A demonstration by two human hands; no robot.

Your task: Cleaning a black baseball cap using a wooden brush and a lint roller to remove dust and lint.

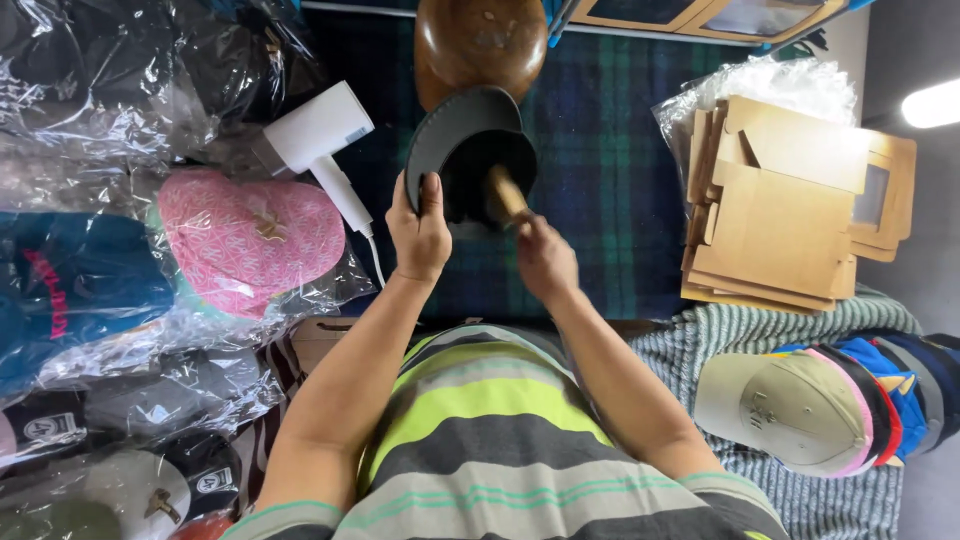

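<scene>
A small cap-packing workshop or stockroom. Caps sealed in clear plastic bags (pixel 150 250) crowd the left side; a nested stack of loose caps (pixel 820 400) lies at the near right; flat cardboard window boxes (pixel 790 210) are piled at the far right (unfolded). A wooden head-shaped block (pixel 480 40) stands at the far edge of the plaid-covered tabletop (pixel 620 170).

The person wears a short-sleeved knit shirt (pixel 480 440) with broad horizontal stripes of dark grey, lime yellow-green and pale grey, thin teal lines crossing the pale bands; both forearms are bare, with no watch or jewellery visible.
</scene>
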